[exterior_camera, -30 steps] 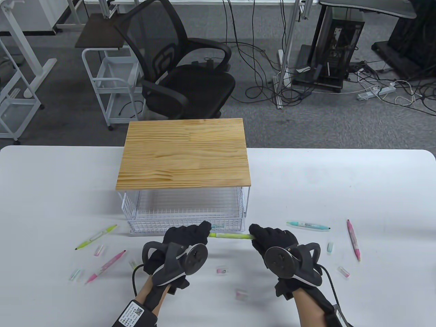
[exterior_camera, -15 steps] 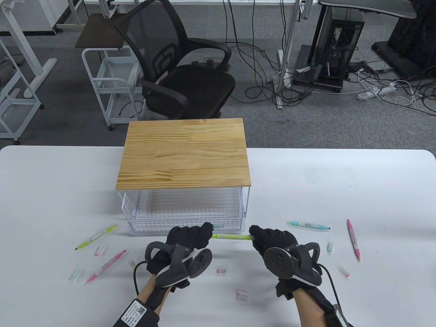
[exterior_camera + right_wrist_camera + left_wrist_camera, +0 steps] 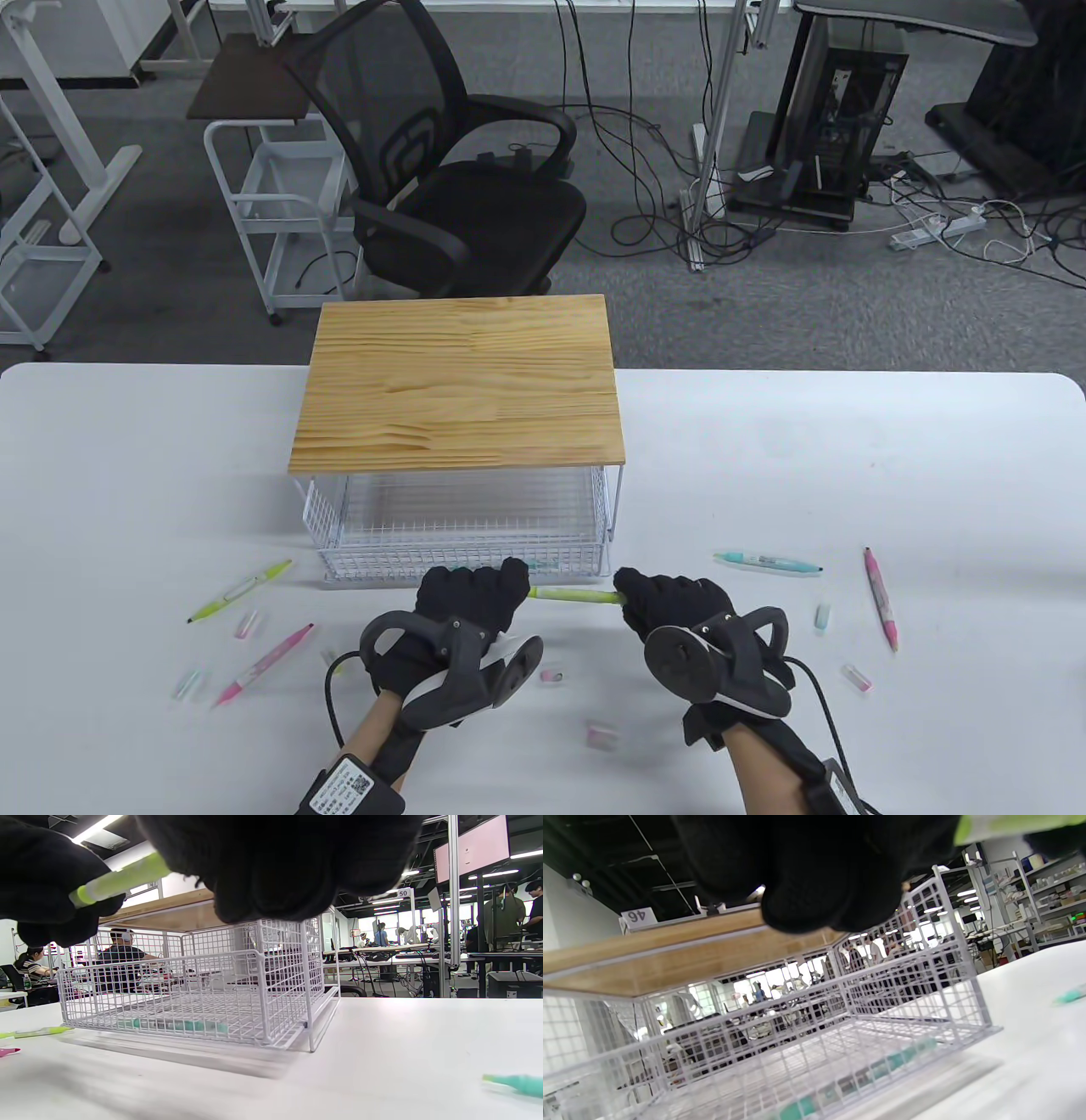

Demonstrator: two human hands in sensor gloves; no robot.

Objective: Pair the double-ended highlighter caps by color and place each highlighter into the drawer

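Note:
A yellow-green highlighter [image 3: 573, 594] [image 3: 121, 879] [image 3: 1018, 824] hangs level just in front of the white wire drawer [image 3: 462, 543] [image 3: 263, 984] [image 3: 925, 993], above the table. My left hand [image 3: 475, 594] grips its left end and my right hand [image 3: 657, 598] grips its right end; both ends are hidden inside the gloves. A teal highlighter [image 3: 178, 1024] [image 3: 882, 1065] lies inside the drawer. Loose on the table are a yellow-green highlighter [image 3: 239, 590], two pink ones [image 3: 265, 654] [image 3: 881, 598] and a teal one [image 3: 768, 562].
A wooden board [image 3: 458, 382] tops the drawer frame. Several small caps lie around: [image 3: 246, 626], [image 3: 188, 683], [image 3: 551, 676], [image 3: 601, 734], [image 3: 821, 617], [image 3: 857, 677]. An office chair [image 3: 441, 170] stands beyond the table's far edge.
The left hand has rolled so its tracker tips down to the right. Both hands crept a little toward the drawer, still holding the yellow-green highlighter between them.

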